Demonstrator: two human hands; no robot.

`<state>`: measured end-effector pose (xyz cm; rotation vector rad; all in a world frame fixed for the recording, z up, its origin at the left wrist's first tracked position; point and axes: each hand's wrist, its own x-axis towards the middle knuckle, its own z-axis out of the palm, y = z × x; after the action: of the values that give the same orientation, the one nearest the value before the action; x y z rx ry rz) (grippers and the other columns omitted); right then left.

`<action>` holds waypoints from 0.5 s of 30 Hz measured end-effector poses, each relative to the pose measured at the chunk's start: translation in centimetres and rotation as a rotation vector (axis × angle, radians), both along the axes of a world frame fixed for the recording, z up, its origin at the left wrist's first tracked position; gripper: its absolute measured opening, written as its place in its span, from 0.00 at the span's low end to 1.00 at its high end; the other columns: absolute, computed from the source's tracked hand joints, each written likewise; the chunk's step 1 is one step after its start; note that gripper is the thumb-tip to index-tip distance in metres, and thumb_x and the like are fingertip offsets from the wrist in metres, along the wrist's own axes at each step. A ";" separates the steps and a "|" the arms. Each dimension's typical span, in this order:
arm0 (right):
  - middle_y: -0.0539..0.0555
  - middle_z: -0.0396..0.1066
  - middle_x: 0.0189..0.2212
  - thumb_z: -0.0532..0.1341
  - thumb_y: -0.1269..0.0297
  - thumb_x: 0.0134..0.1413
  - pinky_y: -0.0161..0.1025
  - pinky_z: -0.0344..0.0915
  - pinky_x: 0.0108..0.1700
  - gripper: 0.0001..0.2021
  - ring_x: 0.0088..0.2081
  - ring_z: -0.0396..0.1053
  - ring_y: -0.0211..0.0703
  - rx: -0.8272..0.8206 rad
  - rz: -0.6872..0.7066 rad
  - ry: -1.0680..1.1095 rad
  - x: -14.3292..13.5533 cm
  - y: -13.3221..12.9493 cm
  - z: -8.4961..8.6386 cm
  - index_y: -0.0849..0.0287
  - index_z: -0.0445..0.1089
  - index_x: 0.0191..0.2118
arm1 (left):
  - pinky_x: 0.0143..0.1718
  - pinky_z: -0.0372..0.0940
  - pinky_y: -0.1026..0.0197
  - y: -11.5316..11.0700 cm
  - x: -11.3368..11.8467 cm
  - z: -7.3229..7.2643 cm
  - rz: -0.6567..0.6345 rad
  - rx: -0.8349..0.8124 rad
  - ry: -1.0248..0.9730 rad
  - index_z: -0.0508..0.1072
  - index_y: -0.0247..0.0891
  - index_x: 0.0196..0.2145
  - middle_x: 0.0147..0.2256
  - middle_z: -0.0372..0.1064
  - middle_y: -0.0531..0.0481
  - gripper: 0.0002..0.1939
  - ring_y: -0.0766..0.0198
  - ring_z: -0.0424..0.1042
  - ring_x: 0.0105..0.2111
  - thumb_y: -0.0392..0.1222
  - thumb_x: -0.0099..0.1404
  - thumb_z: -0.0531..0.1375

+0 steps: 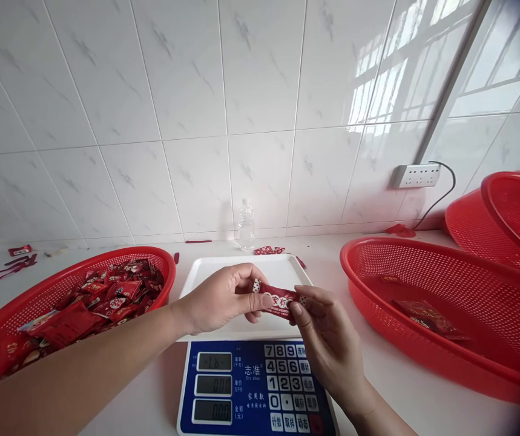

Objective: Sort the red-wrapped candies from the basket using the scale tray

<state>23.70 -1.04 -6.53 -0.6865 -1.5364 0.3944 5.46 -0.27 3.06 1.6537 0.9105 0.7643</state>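
Between both hands is a small red candy packet (pixel 280 300) with white lettering and dotted ends. My left hand (pixel 227 297) pinches its left end between thumb and fingers. At the other end, my right hand (pixel 327 330) grips it with thumb and forefinger. Both hands are held over the white pan (pixel 209 263) of a digital scale, whose blue keypad panel (pixel 253 387) faces me. To the left, a red plastic basket (pixel 164 266) holds many red candy packets (pixel 118 297). The red basket (pixel 355 272) on the right has a few packets (pixel 432 318) lying on its bottom.
A clear plastic bottle (pixel 246 225) stands by the tiled wall, with red wrappers (pixel 269 250) beside it. More red baskets (pixel 473 215) are at the far right. A power strip (pixel 417 176) with a black cable is on the wall. Red ribbons (pixel 17 264) lie far left.
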 end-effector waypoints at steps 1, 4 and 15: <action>0.51 0.72 0.30 0.56 0.65 0.65 0.37 0.73 0.30 0.06 0.29 0.73 0.39 -0.002 0.000 0.010 -0.1 0.1 0.0 0.53 0.64 0.46 | 0.31 0.64 0.61 0.1 0.0 -0.1 0.008 0.008 0.023 0.69 0.37 0.33 0.25 0.67 0.56 0.11 0.69 0.67 0.24 0.45 0.60 0.64; 0.51 0.73 0.32 0.54 0.66 0.66 0.37 0.73 0.32 0.08 0.31 0.74 0.39 -0.009 0.007 -0.003 -0.4 0.1 0.4 0.52 0.62 0.49 | 0.29 0.63 0.62 1.1 -0.1 -0.2 0.036 -0.001 0.059 0.69 0.37 0.34 0.26 0.68 0.54 0.10 0.69 0.66 0.24 0.46 0.63 0.62; 0.49 0.74 0.31 0.54 0.73 0.62 0.34 0.72 0.32 0.17 0.29 0.72 0.37 0.163 -0.113 -0.218 -0.3 0.6 1.0 0.52 0.59 0.55 | 0.43 0.67 0.57 11.6 1.1 -0.6 0.453 0.055 0.260 0.60 0.36 0.55 0.45 0.70 0.39 0.19 0.59 0.72 0.42 0.44 0.69 0.54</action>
<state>23.44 -0.43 -5.50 -0.7016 -1.7054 0.1103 6.54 11.30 2.42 1.6383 1.4927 0.8925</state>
